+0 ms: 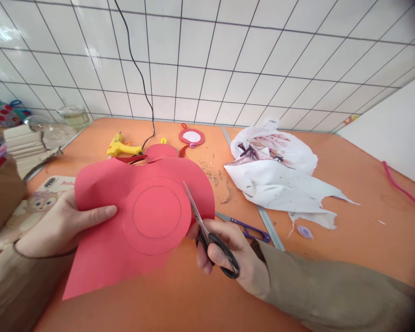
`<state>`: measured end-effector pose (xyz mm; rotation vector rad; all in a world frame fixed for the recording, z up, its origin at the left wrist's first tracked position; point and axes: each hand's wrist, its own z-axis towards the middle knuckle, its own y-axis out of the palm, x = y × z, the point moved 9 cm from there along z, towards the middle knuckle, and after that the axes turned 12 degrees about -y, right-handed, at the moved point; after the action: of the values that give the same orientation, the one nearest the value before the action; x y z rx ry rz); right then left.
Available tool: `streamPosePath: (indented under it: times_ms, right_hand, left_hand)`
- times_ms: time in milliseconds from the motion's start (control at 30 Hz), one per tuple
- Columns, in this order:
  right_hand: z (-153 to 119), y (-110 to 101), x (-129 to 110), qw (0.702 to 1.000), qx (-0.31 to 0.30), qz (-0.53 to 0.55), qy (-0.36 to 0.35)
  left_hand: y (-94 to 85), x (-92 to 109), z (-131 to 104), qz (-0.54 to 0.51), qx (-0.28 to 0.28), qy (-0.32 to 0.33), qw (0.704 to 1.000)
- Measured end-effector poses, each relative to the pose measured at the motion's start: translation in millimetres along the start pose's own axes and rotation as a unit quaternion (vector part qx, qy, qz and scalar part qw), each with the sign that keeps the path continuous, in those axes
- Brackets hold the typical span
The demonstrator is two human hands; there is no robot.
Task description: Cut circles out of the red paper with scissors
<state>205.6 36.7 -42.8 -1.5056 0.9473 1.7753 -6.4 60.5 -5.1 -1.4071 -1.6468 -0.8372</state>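
Observation:
A sheet of red paper [100,249] is held up over the table, with two drawn circles, one inside the other. My left hand [79,216] grips its left side, thumb on top and the other fingers hidden behind. In my right hand [228,244] are black-handled scissors [207,235], fingers through the loops. One blade lies over the paper at the right side of the outer circle, where the lower right edge is cut along the curve. Purple thread snips [251,229] lie on the table just behind my right hand.
A yellow glue gun [121,146] with a black cord sits behind the paper, near a round red-and-white ornament [192,136]. White plastic bags and cloth [280,184] lie at right, beside a metal strip [271,230]. A phone [44,198] and cardboard box [3,198] are at left.

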Motion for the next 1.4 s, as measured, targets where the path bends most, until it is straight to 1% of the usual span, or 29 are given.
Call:
streamPosePath:
  times_ms: [133,200,267,367,433,500,600,733,900,1033,1233,1400]
  right_hand:
    - [0,0,2,1.000,-0.004,-0.002,0.001]
    - [0,0,4,1.000,-0.005,-0.002,0.003]
    - [0,0,5,1.000,-0.008,0.001,0.006]
    - [0,1,5,1.000,-0.014,-0.001,0.009]
    - [0,1,3,1.000,-0.015,-0.012,0.009]
    - [0,1,2,1.000,-0.013,-0.020,0.011]
    - [-1,0,4,1.000,-0.009,-0.016,0.020]
    - [-2,-1,7,1.000,-0.004,-0.011,0.015]
    - [-2,-1,9,1.000,-0.006,-0.003,0.019]
    - [-2,-1,9,1.000,-0.006,-0.003,0.018]
    - [-2,-2,13,1.000,0.000,0.011,0.007]
    - [-2,-3,15,1.000,0.003,0.015,-0.004]
  left_hand:
    - [-11.9,-4,10,0.026,0.008,-0.003,1.000]
    - [-15.1,-5,13,0.037,0.004,-0.006,0.999]
    - [-17.9,-4,15,0.029,0.004,-0.001,1.000]
    - [-21.1,2,15,0.028,0.012,0.023,0.999]
    - [-18.5,2,15,0.032,0.002,0.021,0.999]
    - [-13.2,-3,14,0.015,-0.015,0.003,1.000]
    - [-7.1,-7,9,-0.027,-0.016,-0.013,0.999]
    - [-1.7,-7,5,-0.052,-0.019,-0.015,0.998]
    - [-2.5,-11,7,-0.053,-0.031,-0.042,0.997]
    - [-3.0,-12,10,-0.050,-0.038,-0.042,0.997]
    - [-0.1,-14,11,-0.078,-0.053,-0.053,0.994]
    - [-0.4,-15,11,-0.074,-0.049,-0.063,0.994]
